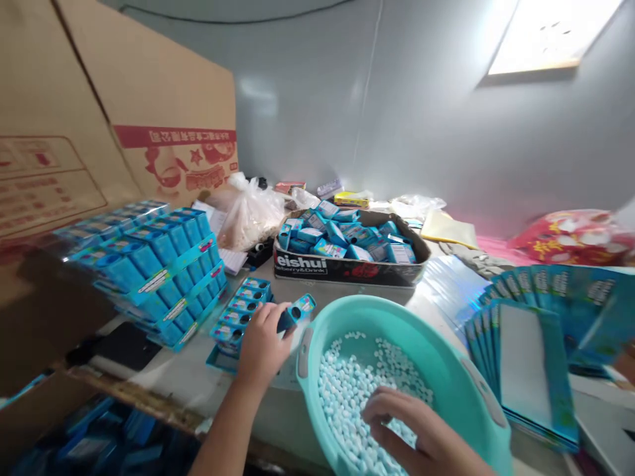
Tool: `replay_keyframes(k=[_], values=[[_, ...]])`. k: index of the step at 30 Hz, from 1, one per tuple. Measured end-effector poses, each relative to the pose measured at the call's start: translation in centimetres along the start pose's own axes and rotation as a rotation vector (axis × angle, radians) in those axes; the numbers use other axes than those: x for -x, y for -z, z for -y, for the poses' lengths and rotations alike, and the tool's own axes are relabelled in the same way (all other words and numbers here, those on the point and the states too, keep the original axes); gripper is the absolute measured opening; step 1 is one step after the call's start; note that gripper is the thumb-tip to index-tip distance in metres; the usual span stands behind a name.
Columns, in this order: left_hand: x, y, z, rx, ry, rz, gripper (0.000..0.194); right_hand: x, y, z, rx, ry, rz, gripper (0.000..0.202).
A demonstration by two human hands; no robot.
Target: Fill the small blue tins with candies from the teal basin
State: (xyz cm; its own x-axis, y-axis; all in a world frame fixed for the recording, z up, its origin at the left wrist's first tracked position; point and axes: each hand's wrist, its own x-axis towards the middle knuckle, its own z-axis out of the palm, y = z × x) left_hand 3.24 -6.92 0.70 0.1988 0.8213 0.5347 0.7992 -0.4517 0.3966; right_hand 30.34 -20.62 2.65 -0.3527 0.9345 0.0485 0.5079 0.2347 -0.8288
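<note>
My left hand (265,337) grips a small blue box (301,307), tilted, with a dark round hole in its face. Just behind that hand, a row of matching blue boxes (243,311) sits in a shallow blue tray, partly covered by my fingers. My right hand (409,420) is inside the turquoise basin (377,307), low over the small white and pale blue pellets (347,390). Its fingers are curled but apart from the thumb, and nothing shows between them.
Loose blue boxes fill an open black carton (347,274) behind the basin. Stacked box trays (159,277) stand left, before a large cardboard carton (178,99). Fanned blue printed cards (526,370) lie right. A tied plastic bag (253,211) sits at the back.
</note>
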Motion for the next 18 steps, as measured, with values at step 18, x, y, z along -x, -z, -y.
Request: replay_keyframes(k=[18], values=[[0.8,1.4,-0.4,-0.334,-0.604,-0.044,0.064,0.3,0.2,-0.7,0.072,-0.021,0.04,0.02]])
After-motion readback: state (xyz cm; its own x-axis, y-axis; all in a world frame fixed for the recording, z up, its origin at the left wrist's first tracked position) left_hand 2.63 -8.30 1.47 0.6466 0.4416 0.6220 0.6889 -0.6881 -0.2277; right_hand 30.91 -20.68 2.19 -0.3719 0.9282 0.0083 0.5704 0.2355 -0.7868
